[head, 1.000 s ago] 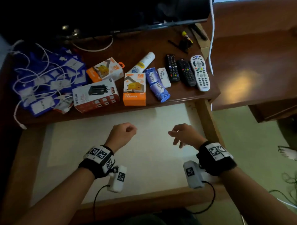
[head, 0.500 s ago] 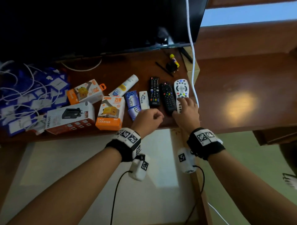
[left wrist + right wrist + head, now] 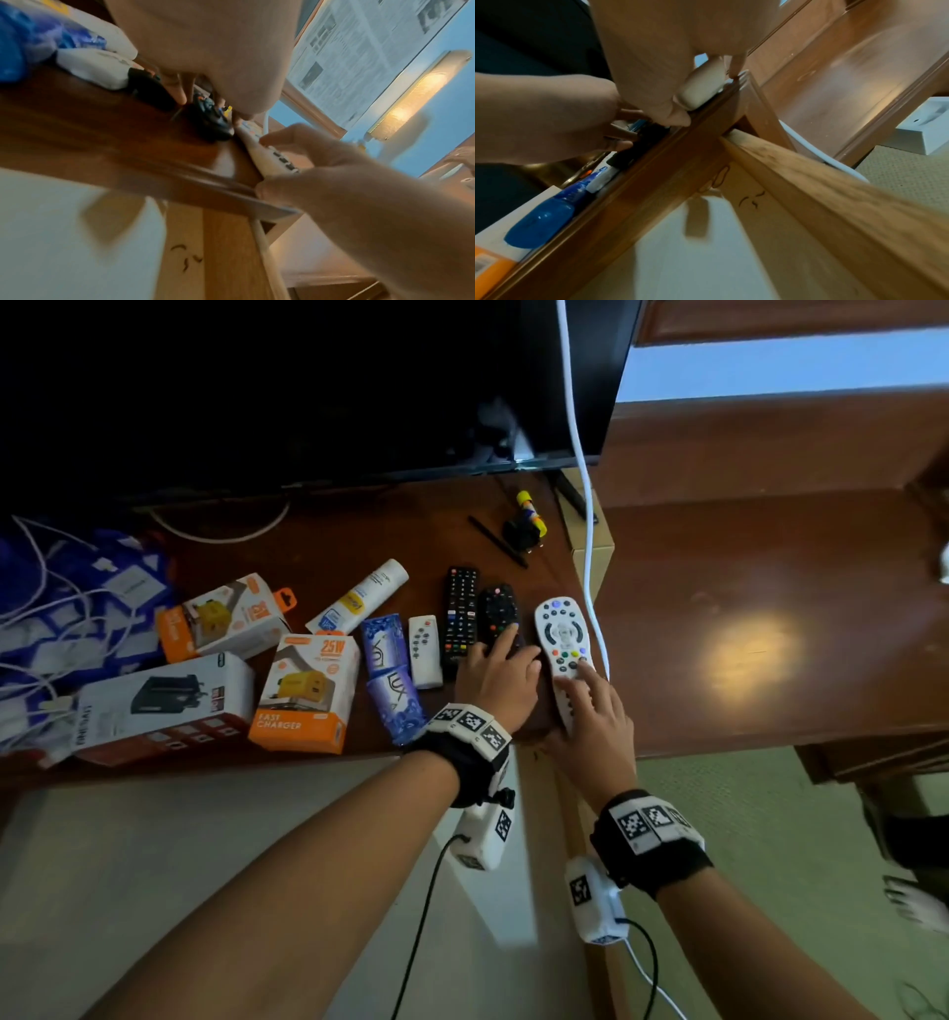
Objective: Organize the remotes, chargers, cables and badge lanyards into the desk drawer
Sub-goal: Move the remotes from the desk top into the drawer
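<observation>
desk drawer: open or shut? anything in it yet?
Open. The light-lined wooden desk drawer is pulled out below the desk edge, and the part in view holds nothing; its near end is out of frame.

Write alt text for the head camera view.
Two hands reach remotes on a wooden desk: the left hand on a black remote, the right hand gripping a white remote. Charger boxes lie left.

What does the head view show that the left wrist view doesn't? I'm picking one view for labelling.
Only the head view shows the orange fast-charger box, the blue badge lanyard pile and the slim black remote.

Only the left wrist view shows the lit wall lamp and the newspaper-covered window.

Both show the left hand on the short black remote and the right hand gripping the white remote.
</observation>
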